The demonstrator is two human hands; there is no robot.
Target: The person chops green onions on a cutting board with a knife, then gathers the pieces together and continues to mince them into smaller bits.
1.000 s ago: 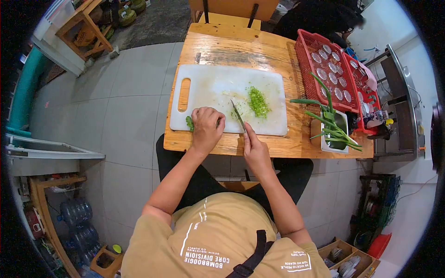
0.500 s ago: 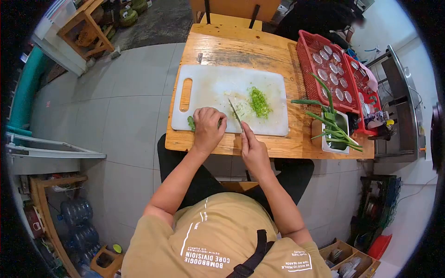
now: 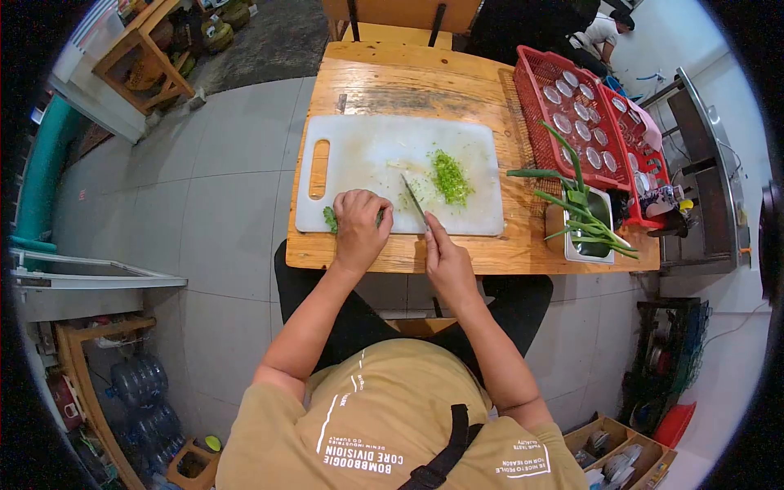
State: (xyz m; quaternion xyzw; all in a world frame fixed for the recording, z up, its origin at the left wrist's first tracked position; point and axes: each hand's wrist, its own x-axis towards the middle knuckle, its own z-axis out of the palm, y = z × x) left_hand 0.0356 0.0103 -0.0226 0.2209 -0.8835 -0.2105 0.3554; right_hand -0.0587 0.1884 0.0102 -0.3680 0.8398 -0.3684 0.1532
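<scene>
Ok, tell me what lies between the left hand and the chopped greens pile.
In the head view, the knife, held by the right hand, lies between the left hand on the green stalks and the chopped greens pile.

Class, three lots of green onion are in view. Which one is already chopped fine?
The pile on the cutting board, right of the knife. The bunch under the left hand and the stalks in the metal tub are long.
</scene>
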